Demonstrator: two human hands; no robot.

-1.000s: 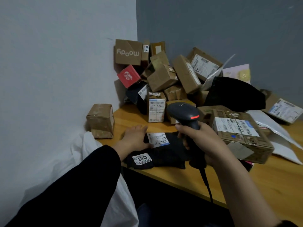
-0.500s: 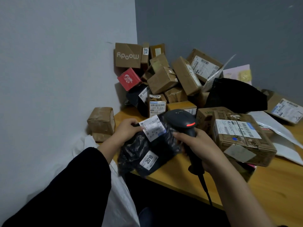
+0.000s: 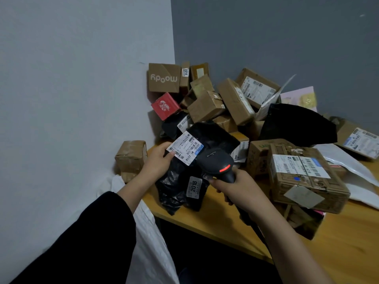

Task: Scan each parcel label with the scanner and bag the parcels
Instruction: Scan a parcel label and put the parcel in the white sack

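Hands working at the corner of a wooden table (image 3: 338, 255), seen from the person's own head. The left hand (image 3: 159, 161), coming out of a black sleeve (image 3: 92, 238), is holding a black plastic parcel (image 3: 215, 136) up above the table's near-left edge. Its thumb is pinching the parcel at the edge of a white shipping label (image 3: 185, 148), which is facing the camera and slanting across the parcel's upper part. A smaller white sticker (image 3: 193, 187) reading 2018 is sitting lower on the same parcel.

The right hand (image 3: 241, 189) is gripping the handle of a black scanner (image 3: 217, 163), with the fingers curling round it. The scanner's head is sitting just beside the label, in front of the parcel's right side, and a red light is glowing on its back. Whether the scanner is touching the parcel cannot be told.

Below the left arm, a white sack (image 3: 149, 238) is hanging beside the table, against the pale wall. Behind the hands, a heap of parcels (image 3: 207, 108) is filling the corner. It includes a brown box (image 3: 164, 77) with "moody" printed upside down, a small red box (image 3: 165, 106) just below it, and a large black bag (image 3: 295, 124) to the right. Just right of the scanner, a large taped cardboard box (image 3: 305, 181) with labels on top is lying tilted over other parcels. A small brown box (image 3: 131, 157) is sitting apart from the heap, by the left wall.
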